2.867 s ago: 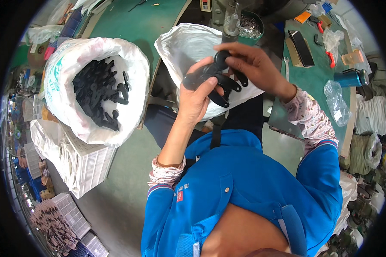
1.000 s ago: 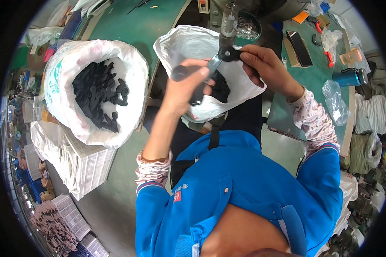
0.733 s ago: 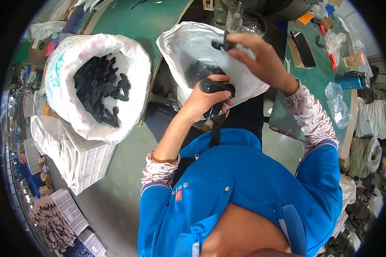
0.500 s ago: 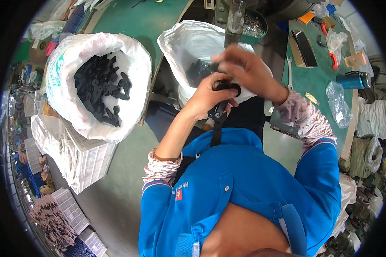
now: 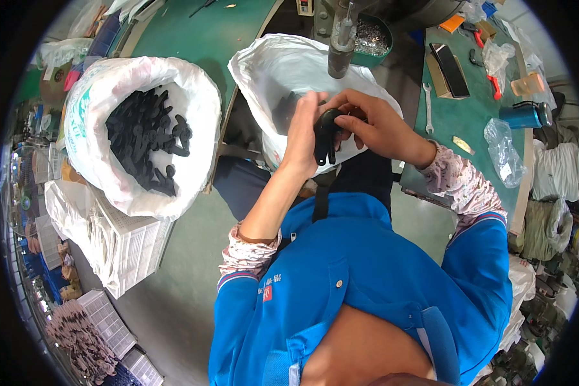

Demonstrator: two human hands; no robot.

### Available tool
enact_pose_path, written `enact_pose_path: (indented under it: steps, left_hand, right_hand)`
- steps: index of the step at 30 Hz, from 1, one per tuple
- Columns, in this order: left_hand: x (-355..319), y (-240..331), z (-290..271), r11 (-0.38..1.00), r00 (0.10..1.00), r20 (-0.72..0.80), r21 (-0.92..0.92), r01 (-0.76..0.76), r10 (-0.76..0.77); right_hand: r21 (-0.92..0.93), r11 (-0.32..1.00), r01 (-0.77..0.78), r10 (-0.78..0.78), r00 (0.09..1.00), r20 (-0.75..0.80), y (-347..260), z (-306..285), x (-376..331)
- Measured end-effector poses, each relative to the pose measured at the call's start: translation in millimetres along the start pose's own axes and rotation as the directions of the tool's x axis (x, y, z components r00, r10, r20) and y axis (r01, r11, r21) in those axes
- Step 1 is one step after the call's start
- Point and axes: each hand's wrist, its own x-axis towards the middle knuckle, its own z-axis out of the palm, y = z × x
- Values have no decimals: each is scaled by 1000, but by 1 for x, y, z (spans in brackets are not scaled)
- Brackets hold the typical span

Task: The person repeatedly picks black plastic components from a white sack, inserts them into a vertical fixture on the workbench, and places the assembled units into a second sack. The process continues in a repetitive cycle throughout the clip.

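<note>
We see the left hand raised on edge, curled along one side of a small cluster of black parts; its fingertips are mostly hidden, so we cannot tell how firmly they press. The right hand comes in from the other side, thumb and bent forefinger pinching the cluster near its rounded upper end. The narrower lower ends point down toward the wearer, free of both hands. We cannot count the parts, as they overlap.

From their clean outlines and dull sheen, we judge the parts light, stiff and not easily broken, though smooth enough to slide over one another when bunched. The broad rounded end seems to us the best place to take hold, with the palm supporting the stack lengthwise.

Both hands stand over the near side of an open white bag. Just beyond rises a metal post, with a green tub of small shiny pieces beside it. To the left, well apart, we note a second white bag holding a heap of similar black pieces; to the right, a wrench lies on the green tabletop.
</note>
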Motion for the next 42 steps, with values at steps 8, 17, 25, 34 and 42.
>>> enact_pose_path:
  steps: [8,17,25,34,42]
  left_hand:
    - [9,7,-5,969,964,265,-240,63,3]
    - [6,8,-10,986,992,119,-157,64,-46]
    - [18,29,-17,947,985,81,-297,-125,155]
    - [41,91,30,910,905,111,19,-415,411]
    - [30,94,-6,827,866,74,269,-494,494]
  right_hand:
    - [9,972,234,-220,925,-309,-44,-63,41]
    - [109,978,-180,203,940,-273,-94,-84,79]
    - [82,984,-157,176,926,-334,-48,-70,45]
    - [123,991,-56,91,950,-299,-51,-76,49]
    - [-16,999,-47,47,998,-29,-52,-53,17]
